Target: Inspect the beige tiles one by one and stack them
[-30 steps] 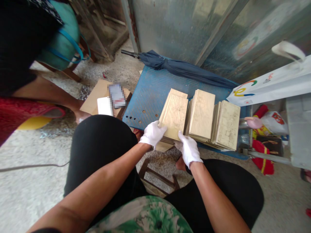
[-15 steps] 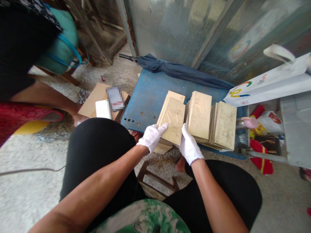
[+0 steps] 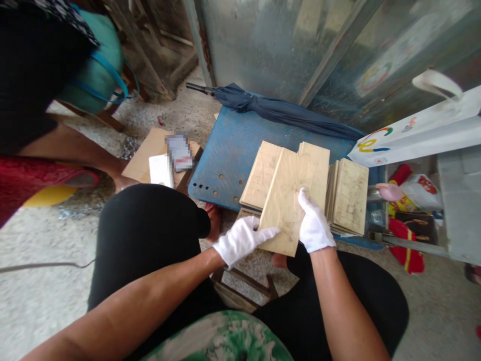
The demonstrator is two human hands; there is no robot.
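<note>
Both my hands wear white gloves and hold one beige rectangular tile (image 3: 287, 200), lifted and tilted above the stacks. My left hand (image 3: 242, 240) grips its near left corner. My right hand (image 3: 313, 225) grips its right edge. Below it, three stacks of the same tiles sit on a blue board (image 3: 233, 150): a left stack (image 3: 259, 173), a middle stack (image 3: 319, 165) partly hidden by the lifted tile, and a right stack (image 3: 349, 195).
A folded dark blue umbrella (image 3: 278, 110) lies at the board's far edge. A white paper bag (image 3: 421, 133) stands at the right over red packets (image 3: 404, 235). Another person's arm (image 3: 75, 148) and a cardboard box (image 3: 158, 155) are at the left. A wooden stool frame (image 3: 244, 281) sits between my knees.
The top tile of the left stack has been lifted off and pulled toward me and to the right. Both hands moved with it.
</note>
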